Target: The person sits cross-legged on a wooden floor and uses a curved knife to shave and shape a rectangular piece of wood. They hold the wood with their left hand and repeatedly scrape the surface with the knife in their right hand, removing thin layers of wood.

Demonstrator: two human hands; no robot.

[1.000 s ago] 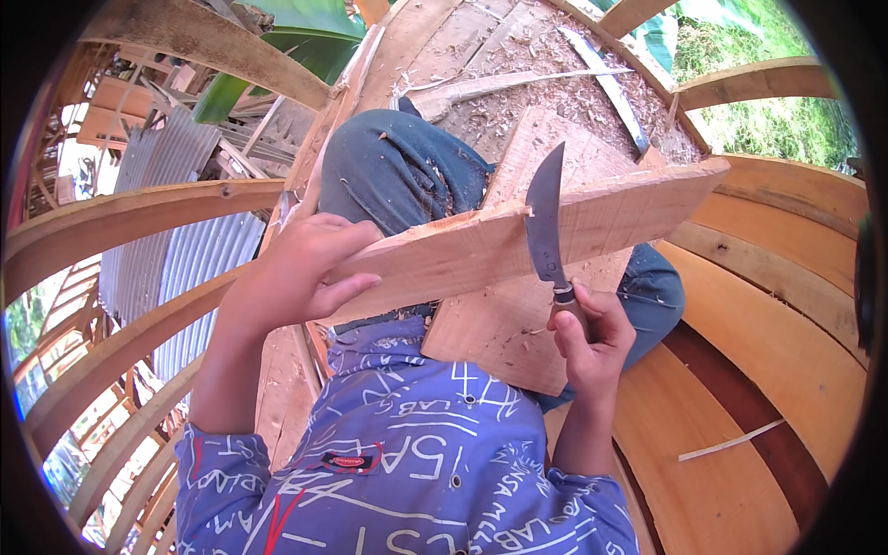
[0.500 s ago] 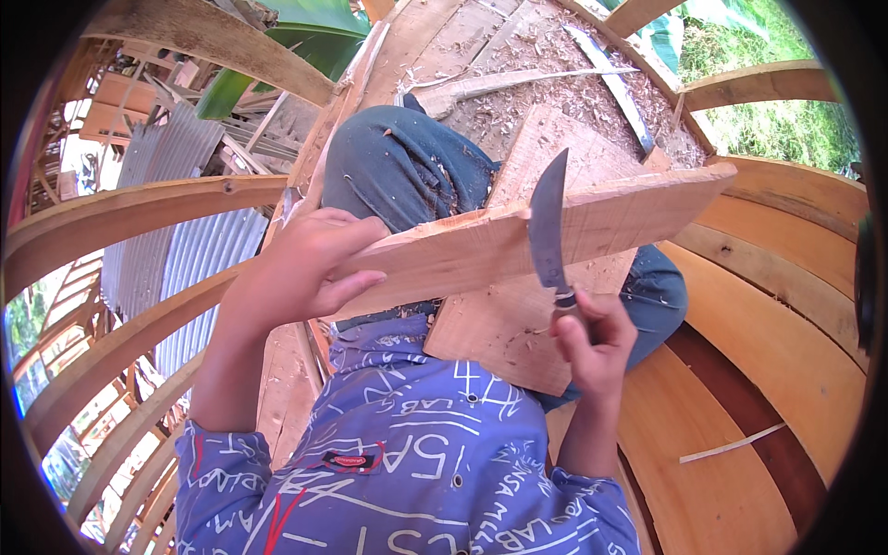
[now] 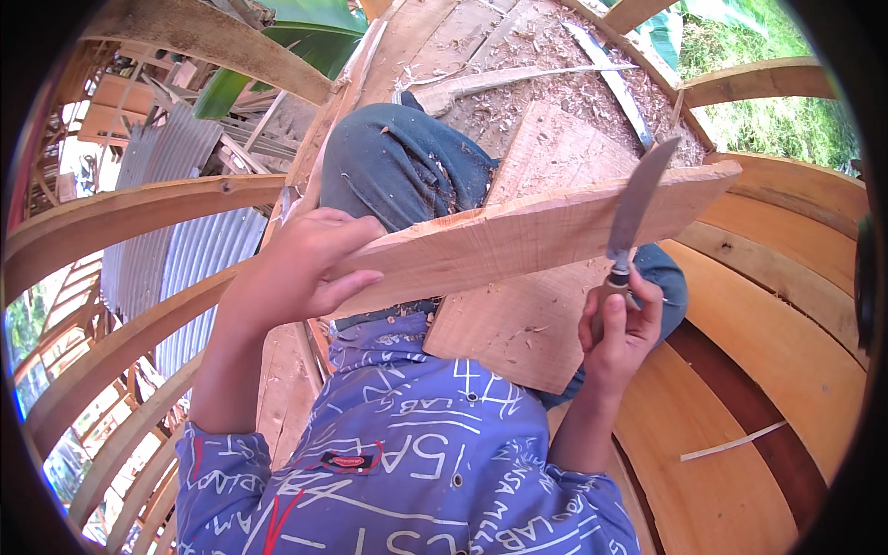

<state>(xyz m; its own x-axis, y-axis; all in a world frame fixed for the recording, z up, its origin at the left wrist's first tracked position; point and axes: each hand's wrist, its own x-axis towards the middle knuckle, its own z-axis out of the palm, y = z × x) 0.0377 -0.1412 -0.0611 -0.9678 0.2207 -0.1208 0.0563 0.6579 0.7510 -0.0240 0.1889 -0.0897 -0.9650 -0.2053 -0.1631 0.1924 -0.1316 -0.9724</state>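
Note:
A long wooden plank (image 3: pixel 490 245) stands on edge across my lap, its upper edge roughly cut. My left hand (image 3: pixel 328 264) grips its left end, thumb along the near face and fingers over the top. In my right hand (image 3: pixel 622 319) is a knife (image 3: pixel 640 199) with a broad curved blade and a wooden handle. The blade points up and passes in front of the plank's right part; whether it touches the wood I cannot tell. Beneath the plank, a wide flat board (image 3: pixel 518 324) lies across my legs.
Wood shavings (image 3: pixel 592 92) litter the boards ahead, where a long flat metal blade (image 3: pixel 610 83) lies. Curved wooden ribs (image 3: pixel 148 203) rise at both sides, with planking (image 3: pixel 740 370) at the right. A thin wood strip (image 3: pixel 731 442) lies there. Corrugated metal sheets (image 3: pixel 176 250) lie beyond the left ribs.
My right hand has moved the knife to the right along the plank, and the blade now leans further right. My left hand and the plank have hardly shifted.

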